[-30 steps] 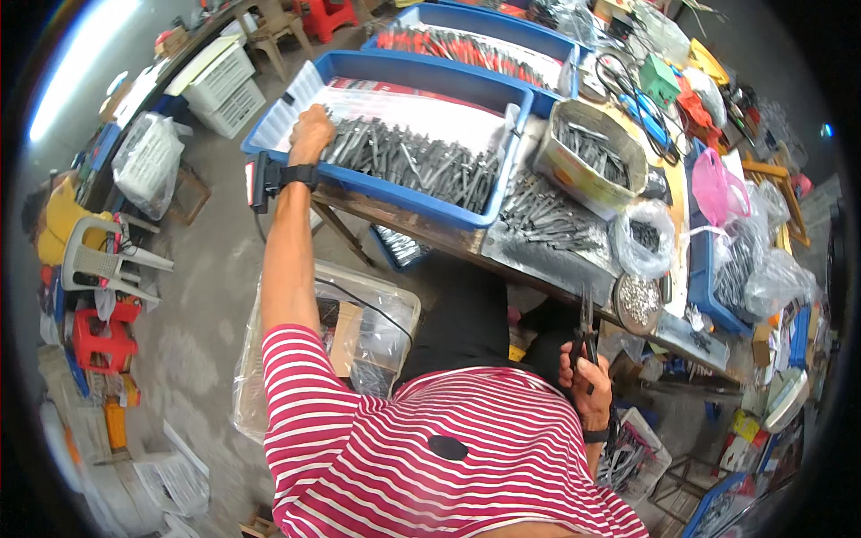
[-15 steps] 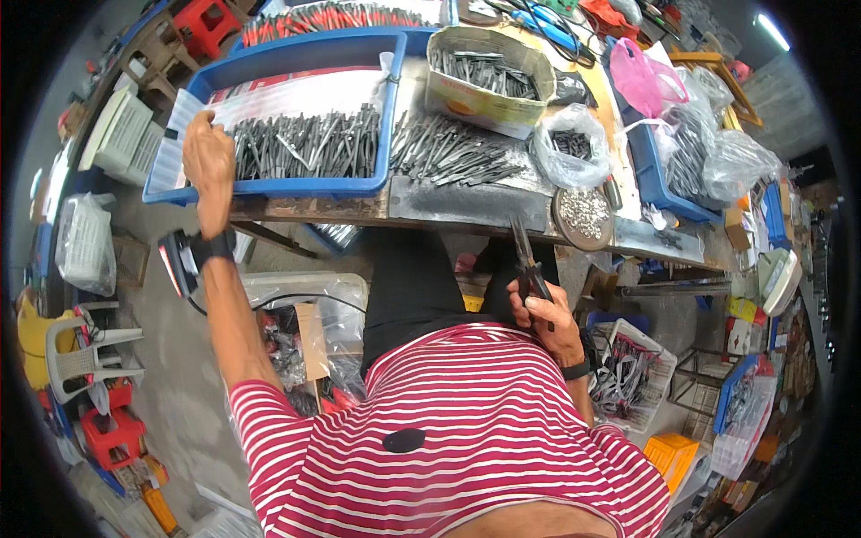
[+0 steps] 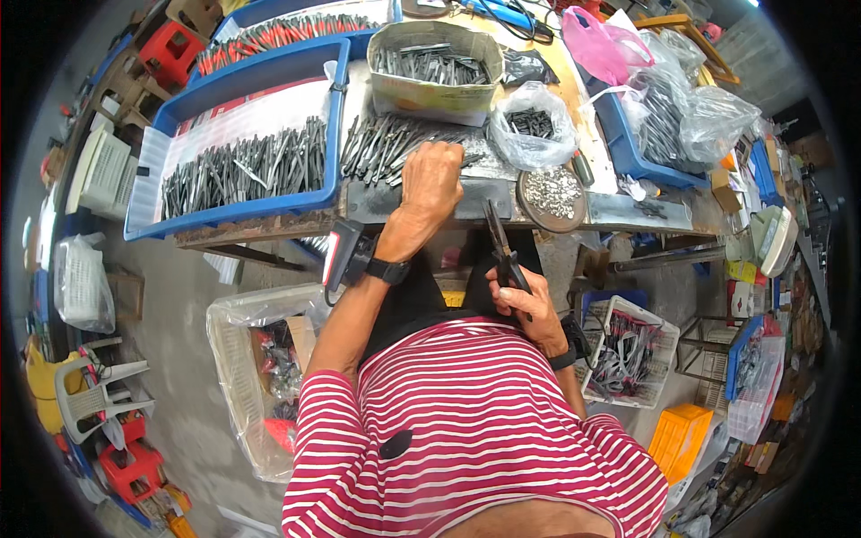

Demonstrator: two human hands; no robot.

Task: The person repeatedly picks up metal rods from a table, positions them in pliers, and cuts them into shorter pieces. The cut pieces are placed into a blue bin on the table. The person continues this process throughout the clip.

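Note:
My left hand (image 3: 432, 182) is at the right end of a loose pile of dark, slender metal pieces (image 3: 381, 148) on the table. Its fingers curl down and away from view, so what they pinch is hidden. In my right hand (image 3: 529, 309) is a pair of long-nose pliers (image 3: 504, 255) with dark handles, held in front of my lap with the jaws pointing up toward the table edge. A dark flat plate (image 3: 480, 199) lies at that edge, just beyond the plier tips. To its right sits a round dish of small silvery parts (image 3: 551, 195).
A blue tray (image 3: 260, 204) at the left holds rows of similar dark pieces. Behind the pile stands an open carton (image 3: 430, 99) of metal pieces, beside a clear plastic bag (image 3: 536, 148) of dark parts. Another blue tray (image 3: 632, 152) with bagged pieces is at the right. Crates stand on the floor.
My left hand has left the blue tray and moved right to the loose pile. The right hand still grips the pliers. The whole view has shifted slightly.

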